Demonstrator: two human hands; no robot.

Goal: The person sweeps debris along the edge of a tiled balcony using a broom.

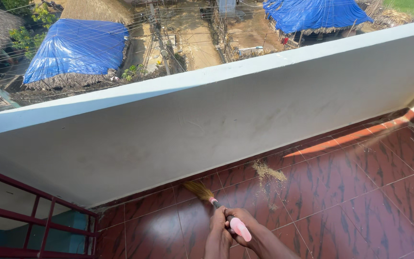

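Both my hands grip a short broom with a pink handle end point(240, 229) and straw bristles point(198, 190). My left hand point(218, 221) holds the shaft nearer the bristles, and my right hand point(242, 218) wraps the handle just behind it. The bristle tips rest on the dark red floor tiles point(341, 192) close to the foot of the white parapet wall point(207, 120). A small pile of sandy dust point(267, 171) lies on the tiles to the right of the bristles, with a thin scatter trailing toward me.
The parapet wall runs across the view, with blue tarp roofs point(77, 48) and thatch far below beyond it. A red metal railing point(39, 220) stands at the left. A strip of sunlight point(350, 136) crosses the tiles at the right by a wall corner.
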